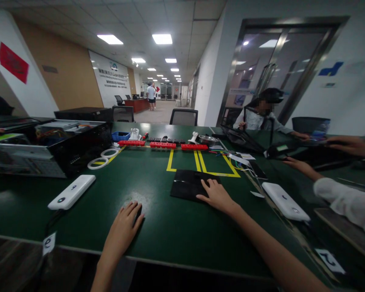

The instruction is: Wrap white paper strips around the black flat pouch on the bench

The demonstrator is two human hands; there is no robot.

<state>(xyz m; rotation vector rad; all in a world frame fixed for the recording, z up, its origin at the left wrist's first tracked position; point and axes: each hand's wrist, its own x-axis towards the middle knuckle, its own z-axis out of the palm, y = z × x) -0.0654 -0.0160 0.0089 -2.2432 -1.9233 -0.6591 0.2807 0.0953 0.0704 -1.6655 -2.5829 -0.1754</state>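
My left hand rests low over the near middle of the table, fingers stretched forward. A dark patch shows between its thumb and forefinger; whether it is an object or shadow is unclear. My right hand lies with spread fingers on the near right part of a flat black panel. The panel lies on the green table, its far edge close to the yellow tape outline. Part of the panel is hidden under that hand.
An opened computer case stands at the left, with white rings beside it. Red trays line the back. White power banks lie on both sides. At the right are cables, a co-worker's hands and a seated person.
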